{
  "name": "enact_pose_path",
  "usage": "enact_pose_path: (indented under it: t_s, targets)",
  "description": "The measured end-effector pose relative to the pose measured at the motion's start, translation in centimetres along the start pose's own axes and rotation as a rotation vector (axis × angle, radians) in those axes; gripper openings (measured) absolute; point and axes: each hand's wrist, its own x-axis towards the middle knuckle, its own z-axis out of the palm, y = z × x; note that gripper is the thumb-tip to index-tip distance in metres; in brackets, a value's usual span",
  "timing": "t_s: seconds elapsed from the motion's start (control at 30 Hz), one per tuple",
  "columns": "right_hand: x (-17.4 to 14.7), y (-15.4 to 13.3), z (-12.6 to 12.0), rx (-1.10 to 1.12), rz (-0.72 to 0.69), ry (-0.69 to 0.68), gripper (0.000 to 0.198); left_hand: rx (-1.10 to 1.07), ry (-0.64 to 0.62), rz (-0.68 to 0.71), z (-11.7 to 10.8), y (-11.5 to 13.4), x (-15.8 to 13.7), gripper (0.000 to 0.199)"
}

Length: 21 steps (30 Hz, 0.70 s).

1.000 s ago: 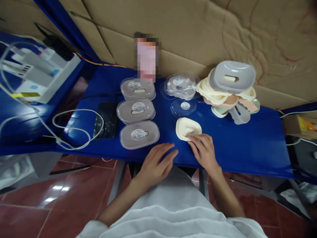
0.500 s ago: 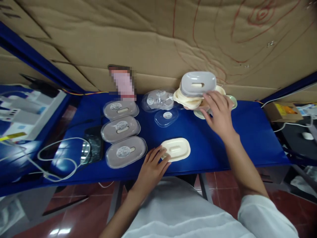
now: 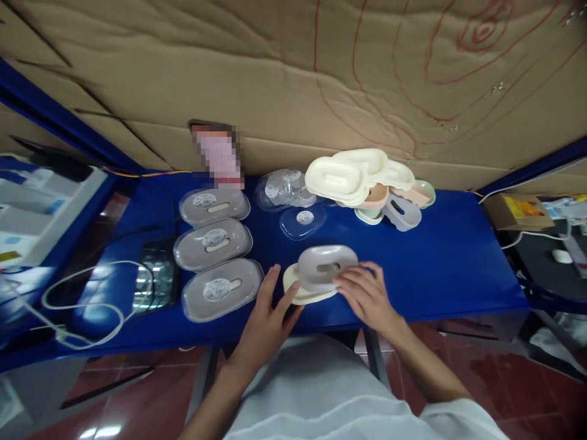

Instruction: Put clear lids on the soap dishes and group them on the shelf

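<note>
My right hand [image 3: 364, 296] grips the right side of a grey oval tray [image 3: 312, 264] with a slot in its middle. Beneath it a cream oval base [image 3: 292, 294] lies on the blue table, and the grey tray overlaps most of it, shifted to the right. Whether the two are fitted together I cannot tell. My left hand [image 3: 270, 315] has its fingers spread at the cream base's left end, with a fingertip by its rim.
To the left stand three grey oval boxes with clear stickered lids [image 3: 229, 287]. Clear lids [image 3: 302, 221] lie behind the hands. Back right is a pile of cream bases [image 3: 337, 174] with peach, green and grey pieces [image 3: 406, 214]. A black pouch [image 3: 158, 275] and white cable [image 3: 117, 311] lie far left.
My right hand has brought the grey tray from the top of the pile down over the cream base. My left hand has shifted slightly left and its fingers have spread.
</note>
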Motion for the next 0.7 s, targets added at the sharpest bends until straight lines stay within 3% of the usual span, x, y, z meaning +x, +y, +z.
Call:
enact_pose_path:
  t_s: [0.17, 0.4, 0.53, 0.7]
  targets:
    - [-0.9, -1.2, 2.7, 0.058, -0.019, -0.135, 0.026, -0.022, -0.104, 0.072, -0.3, -0.2, 1.3, 0.06]
    - [0.0, -0.1, 3.0, -0.022, -0.088, -0.33, 0.037, -0.011, -0.037, 0.023, 0.0, -0.1, 1.3, 0.041]
    - [0.1, 1.3, 2.5, -0.007, -0.087, -0.268, 0.048, -0.035, -0.047, 0.016, -0.1, 0.0, 1.4, 0.039]
    - [0.7, 4.3, 0.8, -0.189, 0.141, -0.124, 0.064, -0.076, -0.036, -0.016, -0.3, 0.2, 1.2, 0.036]
